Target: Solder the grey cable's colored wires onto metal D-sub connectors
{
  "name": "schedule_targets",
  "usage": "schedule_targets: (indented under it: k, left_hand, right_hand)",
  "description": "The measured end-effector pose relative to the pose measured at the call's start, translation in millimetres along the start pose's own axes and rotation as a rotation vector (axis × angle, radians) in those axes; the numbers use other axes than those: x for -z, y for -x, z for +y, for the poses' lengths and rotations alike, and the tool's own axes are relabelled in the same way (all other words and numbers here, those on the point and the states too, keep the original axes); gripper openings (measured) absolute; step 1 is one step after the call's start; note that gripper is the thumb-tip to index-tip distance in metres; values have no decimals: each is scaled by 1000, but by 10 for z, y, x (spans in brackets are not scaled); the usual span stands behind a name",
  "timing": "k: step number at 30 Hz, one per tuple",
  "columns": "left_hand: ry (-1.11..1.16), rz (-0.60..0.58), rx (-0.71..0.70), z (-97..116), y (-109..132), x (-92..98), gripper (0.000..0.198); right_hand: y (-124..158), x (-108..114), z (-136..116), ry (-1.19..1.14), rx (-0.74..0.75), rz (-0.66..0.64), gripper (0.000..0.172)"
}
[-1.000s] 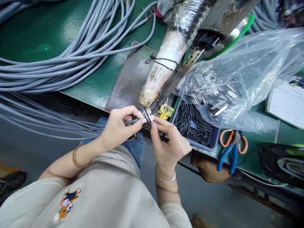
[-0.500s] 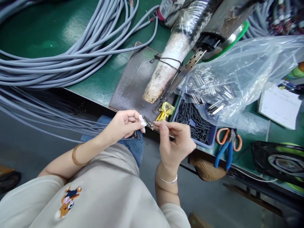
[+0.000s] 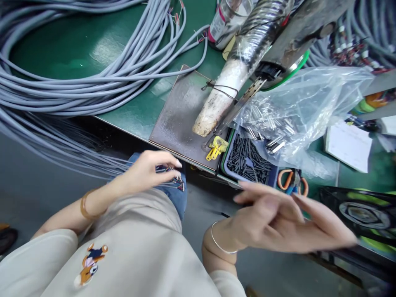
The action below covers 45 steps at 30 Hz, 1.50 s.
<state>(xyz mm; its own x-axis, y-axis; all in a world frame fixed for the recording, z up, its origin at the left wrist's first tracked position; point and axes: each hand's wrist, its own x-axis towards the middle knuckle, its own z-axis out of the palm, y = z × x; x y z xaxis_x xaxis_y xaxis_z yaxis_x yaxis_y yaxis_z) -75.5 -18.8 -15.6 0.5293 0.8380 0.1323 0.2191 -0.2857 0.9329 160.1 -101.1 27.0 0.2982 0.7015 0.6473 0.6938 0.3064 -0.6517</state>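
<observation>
The left hand (image 3: 144, 171) is near connectors (image 3: 180, 181), the right hand (image 3: 278, 227) (blurred) near pliers (image 3: 286, 179).

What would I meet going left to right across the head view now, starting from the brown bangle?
Brown bangle, left hand, yellow pieces, blue tray of black pieces, orange-handled tool, white notepad.

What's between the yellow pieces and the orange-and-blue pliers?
In the head view, mainly the blue tray holding short black pieces.
</observation>
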Motion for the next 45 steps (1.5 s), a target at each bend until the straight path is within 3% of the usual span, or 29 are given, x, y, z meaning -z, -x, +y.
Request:
schedule_targets:
  k: [1,4,7,9,12,15,17,20,23,27,29,31,34,37,40,42,45]
  left_hand:
    - [-103,116,-36,38,-83,168,18]
    - [-583,327,-75,150,-413,734,43]
    - [-851,317,113,135,-756,1145,67]
    - [-880,245,167,14,-944,1240,73]
    - [-890,256,206,-259,-1143,1200,75]
    - [-885,296,220,-461,-1233,1158,57]
    - [-892,288,225,-483,-1225,1177,41]
    - [-898,255,245,-338,-1076,1231,24]
    - [-905,254,201,-87,-690,1261,23]
    - [-1033,193,108,66,166,1294,33]
    - [-1043,185,126,-11,604,1317,43]
    - [-1018,259,128,-155,941,1324,61]
    - [-944,272,95,-351,1163,1279,60]
    - [-897,270,101,-361,1098,1185,57]
    - [-897,309,68,-181,884,1056,67]
    - [-933,355,-39,-30,683,929,56]
    - [-1022,240,-198,139,287,679,28]
  right_hand:
    - [-19,-110,3,4,21,101,33]
    - [-60,-273,18,71,57,29,19]
    - [-55,-231,40,65,70,-60,11]
    - [-42,-185,60,73,71,-99,9]
    - [-39,-166,76,115,101,-143,8]
    - [-59,-184,61,123,145,-176,8]
    - [-76,-189,44,124,160,-184,8]
    - [-91,-175,38,147,165,-180,6]
    - [-93,-143,65,171,160,-167,5]
    - [-100,-100,133,199,133,-156,6]
    - [-118,-90,161,198,136,-161,7]
    - [-147,-88,177,197,157,-175,6]
    - [-195,-92,187,193,199,-194,4]
    - [-223,-84,212,174,216,-191,6]
    - [-219,-58,255,157,186,-168,7]
    - [-211,-28,257,131,175,-149,9]
    - [-225,46,154,70,223,-180,13]
